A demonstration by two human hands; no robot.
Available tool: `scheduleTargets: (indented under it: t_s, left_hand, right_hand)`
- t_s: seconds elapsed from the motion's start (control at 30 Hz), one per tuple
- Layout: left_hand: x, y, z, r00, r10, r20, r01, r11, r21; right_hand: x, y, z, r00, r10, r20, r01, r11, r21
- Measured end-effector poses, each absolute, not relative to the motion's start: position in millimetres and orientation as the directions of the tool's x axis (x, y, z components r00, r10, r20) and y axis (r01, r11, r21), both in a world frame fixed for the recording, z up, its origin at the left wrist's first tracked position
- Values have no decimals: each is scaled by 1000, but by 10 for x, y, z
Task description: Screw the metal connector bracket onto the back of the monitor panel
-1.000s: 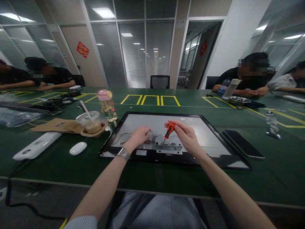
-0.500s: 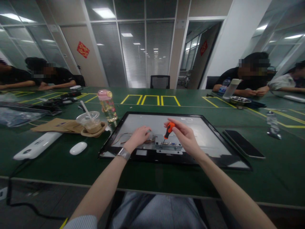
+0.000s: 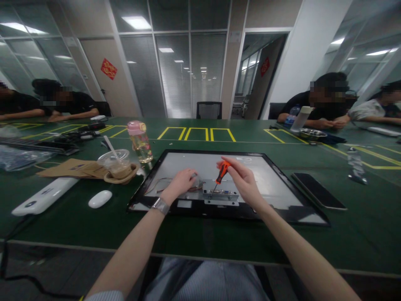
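Note:
My right hand (image 3: 244, 180) is closed on the orange and black handle of a screwdriver (image 3: 222, 172). The screwdriver tilts, its thin shaft running down to the connector side of a metal bracket (image 3: 221, 201) with blue video ports. That bracket lies on the back of a flat display panel (image 3: 266, 167) with a black frame, flat on the table. To the bracket's left, my left hand (image 3: 181, 184) is closed, fingers bent low over the panel near thin cables (image 3: 160, 184). Whatever its fingertips grip is hidden. Where the screwdriver tip meets the bracket is too small to make out.
Right of the panel lies a black phone (image 3: 318, 191). On the left are a white mouse (image 3: 100, 199), a white power strip (image 3: 44, 196), a plastic cup (image 3: 114, 161) in a carton holder and a pink-lidded bottle (image 3: 140, 142). People sit across the green table (image 3: 188, 240).
The camera view has shifted slightly. Both hands keep nearly the same place on the panel, and the screwdriver stays at the bracket with about the same tilt.

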State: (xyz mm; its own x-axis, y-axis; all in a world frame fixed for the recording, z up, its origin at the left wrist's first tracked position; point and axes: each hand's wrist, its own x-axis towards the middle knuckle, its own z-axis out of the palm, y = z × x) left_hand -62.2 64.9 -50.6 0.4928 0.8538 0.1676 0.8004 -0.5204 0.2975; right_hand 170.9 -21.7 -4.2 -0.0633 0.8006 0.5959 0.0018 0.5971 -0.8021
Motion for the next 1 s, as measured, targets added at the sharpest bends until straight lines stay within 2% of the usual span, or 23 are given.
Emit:
scheduleTargets:
  t_s: [0.13,0.33,0.7,1.0]
  left_hand:
    - [-627,651,-509,500,847,179,787,-531,315]
    - [-621,639,-494,506,845,174,791,-535,297]
    - [-641,648,-524,512,835,202,778,-550,303]
    - [-633,696,-560,504,844,183,793,-536,289]
  right_hand:
    - [1686,-258,-27,-124,801,585,-5,589,-808]
    - [1670,-288,11,-85,781,619,10,622,-783]
    - [1637,-370,47,-203,766,610,49,630,-775]
    - [1622,-331,43,-49,739,672,90,673,-734]
